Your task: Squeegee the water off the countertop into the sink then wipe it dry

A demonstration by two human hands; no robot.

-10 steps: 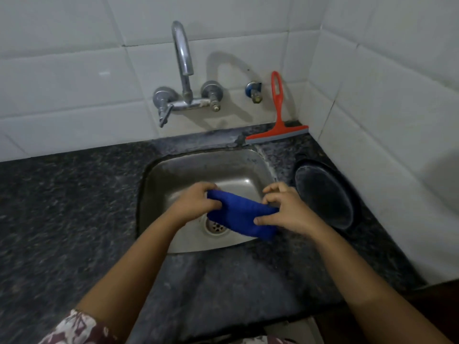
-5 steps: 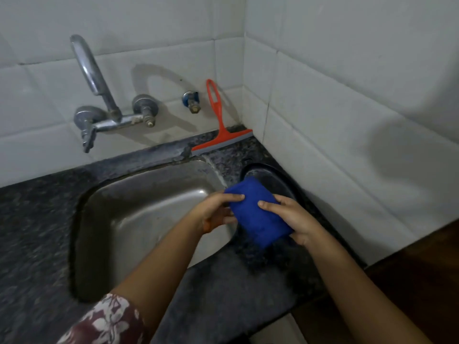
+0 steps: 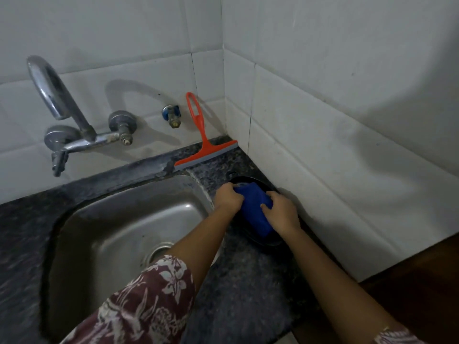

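Both hands are closed on a folded blue cloth [image 3: 254, 209], just to the right of the rectangular stainless-steel sink [image 3: 104, 219]. The left hand [image 3: 227, 198] grips the cloth's far left end, fingers curled over it; the right hand [image 3: 282, 213] clamps its right side, with the fingertips [image 3: 264, 206] pressing into the fabric. The cloth lies on or just over a round black dish [image 3: 258, 240] that sits on the dark speckled stone worktop [image 3: 243, 294], right of the sink and close against the white tiled side wall [image 3: 347, 145]; whether the cloth presses on the dish cannot be told.

Behind the sink's right rear corner, an orange plastic squeegee with a grey rubber blade [image 3: 202, 147] stands on the worktop. Its blade edge is down on the stone and its looped handle leans up against the white tiled back wall [image 3: 124, 33]. No hand touches it.

Directly behind the sink, a chrome wall tap with a curved spout [image 3: 64, 115] is fixed to the back wall, and right of it, near the squeegee's handle, is a small blue-and-brass valve [image 3: 172, 116]. The sink's round drain [image 3: 159, 252] shows partly beside the left forearm. A maroon sleeve with a white floral print [image 3: 146, 301] covers the left upper arm in front of the sink.
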